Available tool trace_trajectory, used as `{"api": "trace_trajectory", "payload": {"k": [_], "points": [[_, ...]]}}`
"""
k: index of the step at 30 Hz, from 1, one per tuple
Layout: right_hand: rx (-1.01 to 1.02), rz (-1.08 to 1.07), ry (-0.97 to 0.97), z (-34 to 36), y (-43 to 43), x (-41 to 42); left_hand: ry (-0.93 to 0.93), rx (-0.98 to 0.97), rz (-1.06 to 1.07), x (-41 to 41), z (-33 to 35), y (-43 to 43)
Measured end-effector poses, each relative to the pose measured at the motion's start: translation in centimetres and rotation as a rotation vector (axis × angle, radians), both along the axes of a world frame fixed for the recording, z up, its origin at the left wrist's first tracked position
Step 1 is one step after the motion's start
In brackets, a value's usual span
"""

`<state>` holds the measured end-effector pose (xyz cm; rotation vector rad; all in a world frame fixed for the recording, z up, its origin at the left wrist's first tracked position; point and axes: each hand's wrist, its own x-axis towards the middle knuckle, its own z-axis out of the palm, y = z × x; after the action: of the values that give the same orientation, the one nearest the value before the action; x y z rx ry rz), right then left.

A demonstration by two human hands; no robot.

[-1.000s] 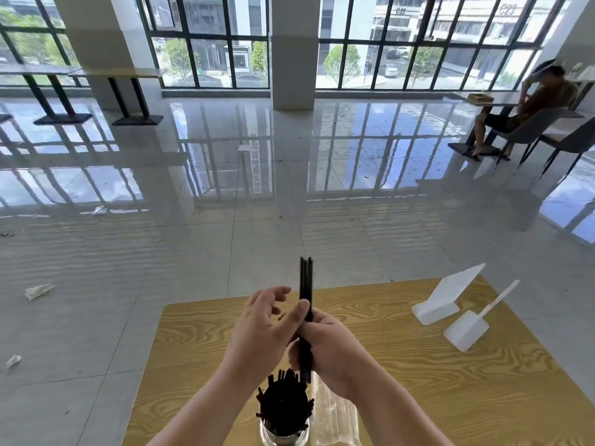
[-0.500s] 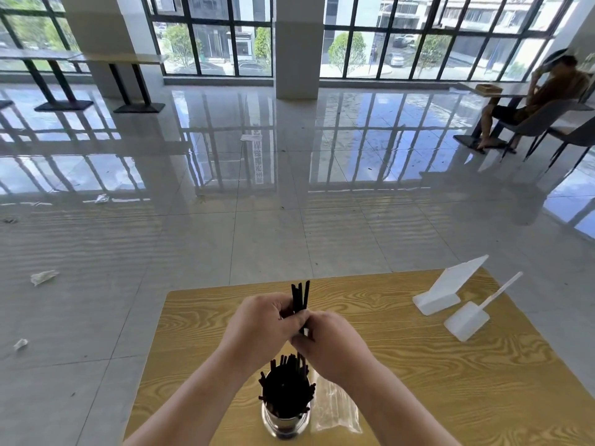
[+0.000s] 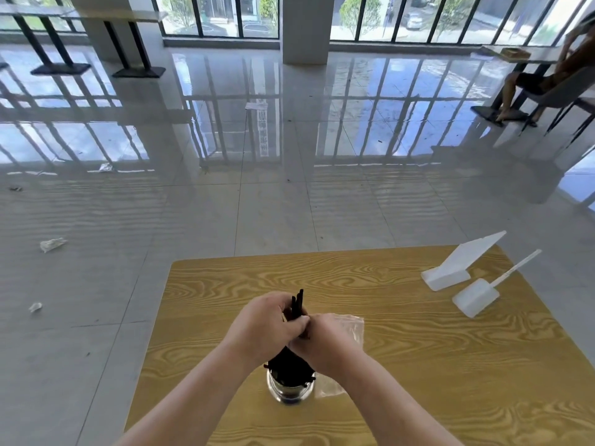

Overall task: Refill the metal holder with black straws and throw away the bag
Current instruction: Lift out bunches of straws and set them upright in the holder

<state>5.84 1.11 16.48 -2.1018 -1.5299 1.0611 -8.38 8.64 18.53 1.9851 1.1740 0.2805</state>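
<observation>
Left hand (image 3: 267, 326) and right hand (image 3: 325, 344) both grasping black straws (image 3: 297, 304), one metal holder (image 3: 289, 390) below, one clear bag (image 3: 353, 326)

The person is showing two forearms, both uncovered right down to the near edge of view, and the left hand (image 3: 264, 326) and right hand (image 3: 325, 341) are likewise going bare.

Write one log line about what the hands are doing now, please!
step: refill | left hand: grips black straws | right hand: grips same straws | metal holder: holds many straws | bag: on table, not binned
</observation>
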Motion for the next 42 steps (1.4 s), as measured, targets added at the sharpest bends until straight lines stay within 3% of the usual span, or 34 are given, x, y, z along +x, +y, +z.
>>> {"api": "trace_trajectory", "payload": {"k": [5, 9, 22, 28, 35, 42], "points": [[-0.042, 0.0, -0.042, -1.5, -0.3, -0.2, 0.156, -0.03, -0.005, -0.7, -1.6, -0.1], [-0.058, -0.002, -0.03, -1.3, -0.7, 0.2, 0.165, -0.126, -0.032, -0.9, -2.3, -0.1], [-0.015, -0.075, -0.026, -2.8, -2.8, 1.5, 0.213, -0.129, -0.111, -0.3, -3.6, -0.9], [0.004, -0.067, -0.02, -3.3, -3.3, 1.8, 0.319, -0.099, -0.135, -0.8, -4.5, -0.6], [0.136, -0.201, 0.081, -3.2, -3.4, 2.1, 0.163, -0.056, -0.048, -0.9, -4.6, -0.8], [0.097, -0.106, 0.009, -4.8, -3.8, 1.5, 0.251, -0.057, -0.072, -1.1, -6.1, -0.9]]}}
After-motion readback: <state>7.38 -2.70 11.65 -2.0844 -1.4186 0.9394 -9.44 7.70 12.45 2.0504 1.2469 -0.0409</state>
